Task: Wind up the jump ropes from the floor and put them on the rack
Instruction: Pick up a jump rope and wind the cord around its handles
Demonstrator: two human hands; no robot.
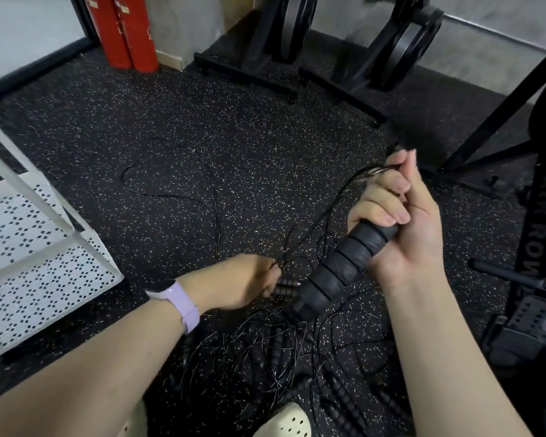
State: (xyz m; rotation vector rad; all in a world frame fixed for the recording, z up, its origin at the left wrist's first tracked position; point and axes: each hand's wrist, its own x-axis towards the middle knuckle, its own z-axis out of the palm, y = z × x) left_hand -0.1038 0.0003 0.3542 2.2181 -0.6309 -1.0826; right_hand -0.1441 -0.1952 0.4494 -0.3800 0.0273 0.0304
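My right-hand fingers (388, 197) curl around the ribbed black handle (344, 263) and pinch strands of its thin cord (338, 200) at the top. My left hand (243, 280) reaches low and grips a second handle (282, 287) at the edge of the tangled pile of ropes (281, 357) on the floor (265, 137). I judge the winding goes best if I draw one cord free first, then loop evenly. The white rack (44, 241) stands to my left.
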